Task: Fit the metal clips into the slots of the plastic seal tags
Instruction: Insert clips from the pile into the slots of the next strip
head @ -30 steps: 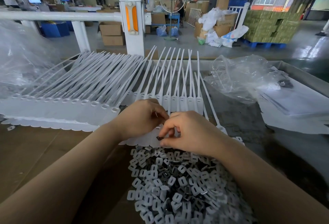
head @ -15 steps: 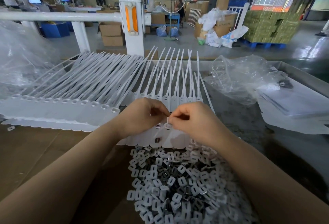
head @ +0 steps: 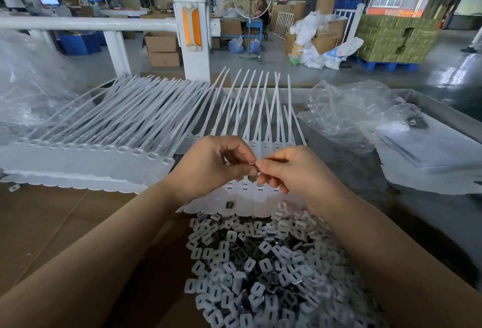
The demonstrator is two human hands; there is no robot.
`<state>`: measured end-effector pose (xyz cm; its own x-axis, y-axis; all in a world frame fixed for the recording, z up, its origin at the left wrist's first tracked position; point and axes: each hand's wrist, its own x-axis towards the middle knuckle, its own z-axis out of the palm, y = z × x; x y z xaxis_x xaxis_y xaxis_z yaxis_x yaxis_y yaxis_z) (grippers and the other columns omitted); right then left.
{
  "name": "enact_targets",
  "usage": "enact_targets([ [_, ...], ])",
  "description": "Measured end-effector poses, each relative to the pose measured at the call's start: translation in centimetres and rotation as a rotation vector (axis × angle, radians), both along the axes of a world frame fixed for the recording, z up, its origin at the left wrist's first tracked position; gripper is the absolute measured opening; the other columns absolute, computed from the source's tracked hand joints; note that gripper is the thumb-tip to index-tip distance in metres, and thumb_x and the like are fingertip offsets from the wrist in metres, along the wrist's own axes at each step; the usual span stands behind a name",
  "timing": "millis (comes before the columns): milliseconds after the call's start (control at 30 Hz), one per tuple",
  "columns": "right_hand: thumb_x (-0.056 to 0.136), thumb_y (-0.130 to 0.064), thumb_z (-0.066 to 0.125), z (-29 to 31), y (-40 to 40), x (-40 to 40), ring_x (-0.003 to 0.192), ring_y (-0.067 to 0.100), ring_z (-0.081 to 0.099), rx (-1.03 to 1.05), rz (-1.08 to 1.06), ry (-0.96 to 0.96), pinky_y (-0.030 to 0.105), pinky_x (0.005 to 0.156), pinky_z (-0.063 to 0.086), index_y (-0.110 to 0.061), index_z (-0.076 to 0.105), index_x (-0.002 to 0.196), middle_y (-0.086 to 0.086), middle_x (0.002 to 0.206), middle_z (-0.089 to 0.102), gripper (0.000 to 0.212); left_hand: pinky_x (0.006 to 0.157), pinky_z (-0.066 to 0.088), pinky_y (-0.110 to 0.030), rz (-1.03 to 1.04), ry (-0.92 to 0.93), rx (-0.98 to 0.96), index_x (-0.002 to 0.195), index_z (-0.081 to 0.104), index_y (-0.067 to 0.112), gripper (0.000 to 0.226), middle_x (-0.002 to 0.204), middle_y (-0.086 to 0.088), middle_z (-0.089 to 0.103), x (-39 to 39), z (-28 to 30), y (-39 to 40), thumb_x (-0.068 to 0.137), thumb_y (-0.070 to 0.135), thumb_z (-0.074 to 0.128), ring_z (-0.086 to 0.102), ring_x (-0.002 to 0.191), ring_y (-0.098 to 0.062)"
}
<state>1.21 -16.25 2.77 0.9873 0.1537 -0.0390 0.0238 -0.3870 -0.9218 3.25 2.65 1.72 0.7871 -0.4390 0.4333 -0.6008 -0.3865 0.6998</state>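
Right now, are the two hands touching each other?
Touching. The head view shows the left hand and right hand meeting at the fingertips, pinching a small metal clip together.

Clip pile (head: 260, 262) blocks near side — cardboard (head: 52, 223) free.

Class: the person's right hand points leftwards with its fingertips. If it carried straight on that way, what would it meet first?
Almost at once the right hand would meet the left hand: their fingertips already come together over a small dark metal clip above the white plastic seal tags. Depth looks matched, though one view cannot confirm it.
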Motion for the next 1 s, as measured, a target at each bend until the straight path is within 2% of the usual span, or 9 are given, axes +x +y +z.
enact_targets([
  [200, 0.095, -0.021, 0.063, 0.04, 0.09, -0.08, 0.054, -0.002, 0.054, -0.047, 0.012, -0.029, 0.013, 0.049, 0.042, -0.020, 0.074, 0.081, -0.004, 0.072, 0.075, 0.018, 0.065, 0.054, -0.023, 0.031, 0.047, -0.011, 0.081, 0.076, 0.017, 0.005, 0.075, 0.005, 0.074, -0.18, 0.24, -0.09, 0.079, 0.015, 0.081, 0.067, 0.066, -0.013],
  [333, 0.096, -0.020, 0.060, 0.20, 0.05, -0.01, 0.055, 0.001, 0.055, -0.031, -0.014, -0.052, 0.014, 0.049, 0.042, -0.018, 0.074, 0.083, -0.003, 0.072, 0.075, 0.019, 0.059, 0.045, -0.011, 0.000, 0.213, -0.020, 0.081, 0.072, 0.014, 0.005, 0.069, 0.009, 0.069, -0.07, 0.38, -0.04, 0.086, 0.014, 0.074, 0.060, 0.061, 0.000],
  [400, 0.095, -0.019, 0.062, 0.33, -0.08, 0.02, 0.055, 0.001, 0.056, -0.006, -0.027, -0.074, 0.012, 0.048, 0.042, -0.018, 0.074, 0.086, -0.002, 0.073, 0.074, 0.015, 0.060, 0.043, -0.009, -0.015, 0.282, -0.021, 0.083, 0.070, 0.013, 0.007, 0.069, 0.010, 0.067, -0.03, 0.39, -0.04, 0.089, 0.012, 0.070, 0.058, 0.062, 0.002],
  [533, 0.092, -0.020, 0.067, 0.39, -0.26, 0.09, 0.055, -0.001, 0.057, -0.027, -0.011, -0.106, 0.012, 0.050, 0.042, -0.020, 0.074, 0.085, -0.004, 0.073, 0.073, 0.010, 0.069, 0.046, -0.019, -0.030, 0.366, -0.046, 0.086, 0.069, 0.014, 0.007, 0.077, -0.002, 0.067, 0.14, 0.33, 0.18, 0.092, 0.012, 0.066, 0.060, 0.073, -0.010],
  [633, 0.090, -0.022, 0.067, 0.32, -0.14, 0.10, 0.054, -0.004, 0.057, -0.085, 0.003, -0.119, 0.011, 0.051, 0.041, -0.022, 0.073, 0.082, -0.005, 0.072, 0.072, 0.010, 0.070, 0.046, -0.021, -0.027, 0.400, -0.059, 0.084, 0.069, 0.016, 0.012, 0.076, -0.001, 0.067, 0.12, 0.40, 0.19, 0.094, 0.012, 0.064, 0.061, 0.075, -0.013],
  [733, 0.090, -0.023, 0.066, 0.20, 0.00, 0.07, 0.055, -0.004, 0.056, -0.110, 0.010, -0.103, 0.017, 0.055, 0.043, -0.023, 0.072, 0.078, -0.007, 0.070, 0.071, 0.013, 0.066, 0.046, -0.013, -0.031, 0.411, -0.062, 0.083, 0.068, 0.015, 0.016, 0.072, 0.003, 0.068, -0.02, 0.45, 0.11, 0.094, 0.006, 0.061, 0.061, 0.071, -0.008],
  [833, 0.088, -0.021, 0.067, 0.16, 0.02, 0.09, 0.055, -0.001, 0.054, -0.121, 0.018, -0.074, 0.022, 0.060, 0.045, -0.022, 0.072, 0.078, -0.007, 0.067, 0.070, 0.012, 0.066, 0.047, -0.012, -0.037, 0.421, -0.042, 0.084, 0.067, 0.014, 0.016, 0.069, 0.008, 0.069, -0.17, 0.54, -0.02, 0.095, 0.004, 0.060, 0.060, 0.068, -0.004],
  [1000, 0.085, -0.016, 0.067, 0.20, -0.04, 0.04, 0.056, 0.000, 0.053, -0.119, 0.015, -0.064, 0.021, 0.058, 0.043, -0.018, 0.072, 0.078, -0.004, 0.070, 0.071, 0.009, 0.064, 0.046, -0.011, -0.038, 0.437, -0.045, 0.085, 0.067, 0.012, 0.014, 0.068, 0.012, 0.070, -0.34, 0.67, -0.16, 0.095, 0.004, 0.059, 0.059, 0.065, 0.000],
])
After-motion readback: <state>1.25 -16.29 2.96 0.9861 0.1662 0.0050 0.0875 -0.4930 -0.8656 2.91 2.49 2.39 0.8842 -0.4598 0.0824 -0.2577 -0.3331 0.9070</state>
